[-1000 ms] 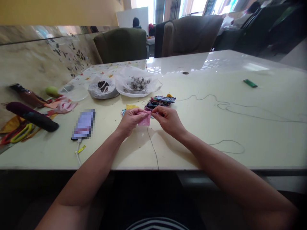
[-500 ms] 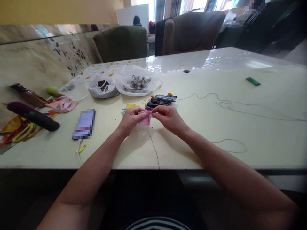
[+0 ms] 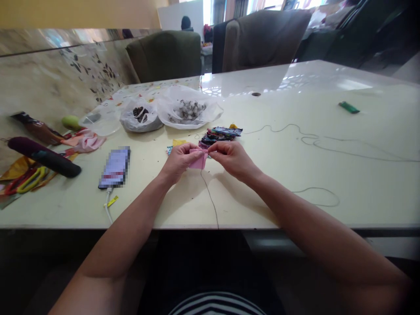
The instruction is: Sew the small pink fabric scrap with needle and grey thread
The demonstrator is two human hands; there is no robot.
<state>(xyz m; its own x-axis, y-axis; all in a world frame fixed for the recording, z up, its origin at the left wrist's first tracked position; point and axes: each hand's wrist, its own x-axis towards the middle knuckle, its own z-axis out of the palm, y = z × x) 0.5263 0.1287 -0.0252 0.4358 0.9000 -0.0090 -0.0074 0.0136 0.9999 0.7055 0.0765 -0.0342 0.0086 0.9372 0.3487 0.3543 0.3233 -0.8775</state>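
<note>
Both my hands meet over the cream table point(image 3: 282, 175), pinching a small pink fabric piece point(image 3: 198, 160). My left hand point(image 3: 177, 161) grips its left edge with closed fingers. My right hand point(image 3: 231, 158) pinches its top right edge, fingers pressed together. A dark thread point(image 3: 210, 197) hangs from the fabric and runs toward the table's near edge. Just behind my hands lies a stack of colourful fabric pieces point(image 3: 219, 134), with a yellow scrap point(image 3: 179, 143) to its left.
Two plastic bags, one point(image 3: 141, 117) with dark bits and one point(image 3: 188, 112) with pale fluff, sit behind. A phone point(image 3: 114, 167) on a cable lies left, beside a dark umbrella point(image 3: 42, 156), scissors point(image 3: 28, 183) and pink cloth point(image 3: 85, 141). A long thread point(image 3: 328, 146) and green lighter point(image 3: 348, 107) lie right.
My hands stay together on the pink fabric, with only small finger movements. The view has tilted slightly, shifting everything a little upward.
</note>
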